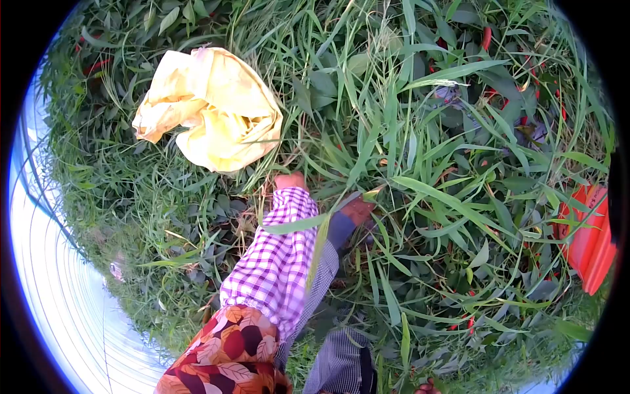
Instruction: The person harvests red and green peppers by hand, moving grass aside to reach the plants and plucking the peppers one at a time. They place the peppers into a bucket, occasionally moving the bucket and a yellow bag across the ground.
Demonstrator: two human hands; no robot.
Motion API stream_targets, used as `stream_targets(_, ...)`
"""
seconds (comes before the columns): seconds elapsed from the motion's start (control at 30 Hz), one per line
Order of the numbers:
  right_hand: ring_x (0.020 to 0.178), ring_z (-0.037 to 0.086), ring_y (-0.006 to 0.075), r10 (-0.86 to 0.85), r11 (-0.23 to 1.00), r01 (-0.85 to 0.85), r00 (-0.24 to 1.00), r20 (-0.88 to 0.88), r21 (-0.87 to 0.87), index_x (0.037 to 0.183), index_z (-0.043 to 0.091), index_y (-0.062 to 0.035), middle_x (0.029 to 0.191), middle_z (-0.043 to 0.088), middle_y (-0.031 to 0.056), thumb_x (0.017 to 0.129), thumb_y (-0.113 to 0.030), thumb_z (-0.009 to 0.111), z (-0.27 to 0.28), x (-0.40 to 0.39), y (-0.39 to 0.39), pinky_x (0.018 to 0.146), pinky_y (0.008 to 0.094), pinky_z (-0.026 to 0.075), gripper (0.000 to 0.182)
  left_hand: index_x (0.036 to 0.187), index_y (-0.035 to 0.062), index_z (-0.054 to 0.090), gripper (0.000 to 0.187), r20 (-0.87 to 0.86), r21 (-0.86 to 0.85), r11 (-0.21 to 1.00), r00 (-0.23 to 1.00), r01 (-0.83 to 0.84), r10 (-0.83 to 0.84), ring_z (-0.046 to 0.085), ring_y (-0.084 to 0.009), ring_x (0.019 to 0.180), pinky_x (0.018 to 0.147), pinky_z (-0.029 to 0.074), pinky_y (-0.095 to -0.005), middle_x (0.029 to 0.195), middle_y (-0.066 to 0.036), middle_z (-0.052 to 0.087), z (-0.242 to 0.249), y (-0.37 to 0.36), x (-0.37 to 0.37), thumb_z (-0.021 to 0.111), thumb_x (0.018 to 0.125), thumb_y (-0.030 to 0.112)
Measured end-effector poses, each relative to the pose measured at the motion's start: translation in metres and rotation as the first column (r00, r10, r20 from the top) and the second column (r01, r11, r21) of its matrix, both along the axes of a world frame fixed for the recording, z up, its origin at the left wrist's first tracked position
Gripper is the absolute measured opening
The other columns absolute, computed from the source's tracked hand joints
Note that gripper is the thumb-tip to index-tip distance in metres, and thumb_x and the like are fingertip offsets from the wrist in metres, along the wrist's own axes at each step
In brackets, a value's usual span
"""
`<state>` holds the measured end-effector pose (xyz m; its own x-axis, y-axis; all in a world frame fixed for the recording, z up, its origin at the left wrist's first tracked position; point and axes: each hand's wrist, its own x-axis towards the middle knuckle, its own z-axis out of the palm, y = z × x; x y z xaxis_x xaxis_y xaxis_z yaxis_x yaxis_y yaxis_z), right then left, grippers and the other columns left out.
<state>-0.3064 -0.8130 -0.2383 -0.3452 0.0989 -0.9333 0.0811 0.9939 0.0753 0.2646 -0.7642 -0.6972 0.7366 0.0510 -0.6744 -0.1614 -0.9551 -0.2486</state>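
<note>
My left hand (290,180) reaches down into the grass, in a purple and white checked sleeve (279,233). Its fingers are hidden among the blades, so I cannot tell what they hold. Just above it lies a crumpled pale yellow cloth or sack (226,111). To the right of my wrist a bare foot (357,209) shows below a grey trouser leg. At the bottom edge a small cut-off patch of skin, apparently my right hand (428,387), barely enters the view. Red chili peppers (486,38) hang among the leaves at upper right.
A red-orange plastic container (586,240) stands in the plants at the far right. Tall grass blades (453,203) cross over dark-leaved plants all around. More red peppers (470,323) show low at right. Leaf-patterned cloth (226,351) covers my lap side.
</note>
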Motion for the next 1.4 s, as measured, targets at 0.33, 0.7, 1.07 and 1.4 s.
stream_targets(0.33,0.090,0.060,0.0190,0.027,1.000,-0.027,0.999,0.036,-0.007,0.127,0.057,-0.0033,0.107,0.065,0.0085,0.096,-0.019,0.056,-0.031,-0.029,0.032,0.075,0.0320,0.049,0.034,0.091,-0.0006,0.064,0.021,0.261,-0.309,0.746,0.702,-0.590,0.663,0.066,-0.0253,0.082,0.075,0.053,-0.0355,0.094,-0.012,0.069,-0.036,0.003,-0.002,0.067,0.082,0.018)
stream_targets(0.7,0.099,0.060,0.0219,0.002,1.000,0.003,0.980,0.197,-0.028,0.131,0.054,-0.0085,0.123,0.061,0.0085,0.094,-0.026,0.060,-0.020,-0.045,0.042,0.085,0.0359,0.048,0.042,0.124,0.0133,0.060,0.036,-0.273,0.433,0.814,0.917,0.387,-0.291,0.061,-0.0209,0.111,0.091,0.048,-0.0346,0.126,-0.001,0.061,0.030,-0.005,0.009,0.060,0.092,0.029)
stream_targets(1.07,0.095,0.063,0.0239,0.071,0.997,-0.072,0.997,-0.008,-0.018,0.114,0.060,-0.0054,0.108,0.067,0.0132,0.090,-0.027,0.066,-0.038,-0.022,0.066,0.081,0.0366,0.052,0.033,0.120,0.0092,0.061,0.040,0.049,0.077,0.997,0.998,-0.032,0.029,0.063,-0.0267,0.107,0.089,0.051,-0.0384,0.119,-0.010,0.064,0.061,0.031,0.010,0.064,0.087,0.032)
stream_targets(1.4,0.092,0.063,0.0220,0.109,0.994,-0.109,0.994,-0.031,-0.005,0.118,0.057,-0.0073,0.105,0.067,0.0111,0.091,-0.031,0.063,-0.035,-0.004,0.064,0.077,0.0346,0.052,0.037,0.120,0.0094,0.062,0.041,-0.314,0.334,0.759,0.825,0.559,-0.469,0.062,-0.0262,0.110,0.091,0.051,-0.0361,0.122,-0.010,0.063,0.026,0.037,0.019,0.064,0.087,0.035)
